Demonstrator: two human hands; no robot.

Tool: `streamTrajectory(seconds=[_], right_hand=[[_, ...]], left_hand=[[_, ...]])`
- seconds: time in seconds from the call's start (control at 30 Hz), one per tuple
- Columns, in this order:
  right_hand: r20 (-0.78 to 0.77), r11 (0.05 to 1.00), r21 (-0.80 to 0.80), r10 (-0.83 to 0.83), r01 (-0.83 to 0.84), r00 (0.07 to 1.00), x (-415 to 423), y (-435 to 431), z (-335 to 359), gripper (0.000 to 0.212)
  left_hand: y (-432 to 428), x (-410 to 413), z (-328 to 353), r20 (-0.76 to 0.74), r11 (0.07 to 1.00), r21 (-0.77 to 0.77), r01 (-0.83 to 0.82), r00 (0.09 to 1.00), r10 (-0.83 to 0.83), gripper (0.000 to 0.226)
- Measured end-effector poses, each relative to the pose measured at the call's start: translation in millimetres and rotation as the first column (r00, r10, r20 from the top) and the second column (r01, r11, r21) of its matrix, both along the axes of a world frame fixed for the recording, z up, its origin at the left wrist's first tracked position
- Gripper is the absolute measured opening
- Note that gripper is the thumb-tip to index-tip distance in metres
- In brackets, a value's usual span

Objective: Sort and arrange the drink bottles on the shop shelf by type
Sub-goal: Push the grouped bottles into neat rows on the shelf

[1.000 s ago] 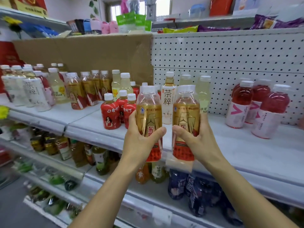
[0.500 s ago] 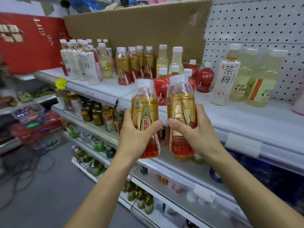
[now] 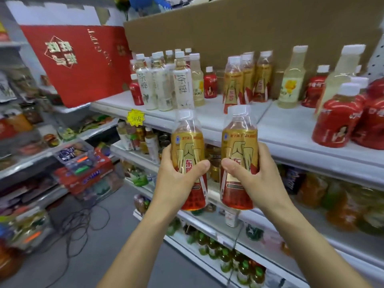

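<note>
Head view: left hand and right hand each curl thumb and fingers round the middle of a full gold bottle, left bottle and right bottle, upright just in front of the shelf. Matching bottles stand on that shelf. Thin clear plastic under glossy film labels probably feels weighty, slick and slightly squeezable, so mid-body holds suit.

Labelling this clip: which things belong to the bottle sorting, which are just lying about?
Job: left hand, right hand, two gold-labelled plastic bottles they grip, matching gold bottles on white shelf.
Lying about: red gift box, brown cardboard sheet, black floor cables.
</note>
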State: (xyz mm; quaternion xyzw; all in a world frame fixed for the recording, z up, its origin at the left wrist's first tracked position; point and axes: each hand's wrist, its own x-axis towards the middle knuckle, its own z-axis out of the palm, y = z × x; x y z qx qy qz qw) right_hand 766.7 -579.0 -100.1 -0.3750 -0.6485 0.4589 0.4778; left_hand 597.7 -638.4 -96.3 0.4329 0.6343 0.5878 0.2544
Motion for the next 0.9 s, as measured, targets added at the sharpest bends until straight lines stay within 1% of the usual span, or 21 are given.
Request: streamTrajectory(seconds=[0.1,0.17,0.23,0.33,0.43,0.53,0.6,0.73,0.8,0.9], right_hand=[[0.017,1.000,-0.004,-0.006,0.006,1.000,-40,6,0,0.059],[0.029,1.000,-0.011,-0.001,0.001,1.000,-63,14,1,0.061],[0.038,1.000,-0.018,0.010,-0.009,0.999,-85,24,1,0.057],[0.037,1.000,-0.018,0.011,-0.011,0.999,-116,42,3,0.049],[0.017,1.000,-0.013,0.003,-0.003,1.000,-146,66,7,0.050],[0.005,1.000,0.006,-0.029,0.029,1.000,-172,94,12,0.049],[-0.017,0.998,0.021,-0.060,0.060,0.998,-185,112,20,0.048],[-0.057,0.984,0.078,-0.159,0.163,0.986,-195,137,32,0.056],[-0.080,0.971,0.089,-0.213,0.220,0.974,-192,143,37,0.056],[-0.087,0.940,0.107,-0.315,0.323,0.945,-180,149,45,0.060]], left_hand=[[4,-45,-1,0.009,1.000,0.005,-0.010,1.000,0.010,0.063],[11,-71,-3,-0.012,1.000,0.003,0.003,1.000,-0.003,0.064],[20,-95,-3,-0.043,1.000,-0.004,0.017,0.999,-0.017,0.067],[40,-126,-2,-0.052,1.000,-0.001,0.018,0.998,-0.018,0.065],[66,-151,3,-0.043,0.999,0.024,0.025,0.999,-0.024,0.065],[99,-171,11,-0.039,0.997,0.053,0.053,0.998,-0.051,0.057],[122,-182,18,-0.035,0.994,0.073,0.076,0.997,-0.074,0.057],[157,-191,29,-0.073,0.976,0.123,0.181,0.982,-0.173,0.061],[169,-189,33,-0.076,0.952,0.150,0.266,0.963,-0.257,0.058],[187,-176,38,-0.086,0.897,0.165,0.411,0.912,-0.402,0.058]])
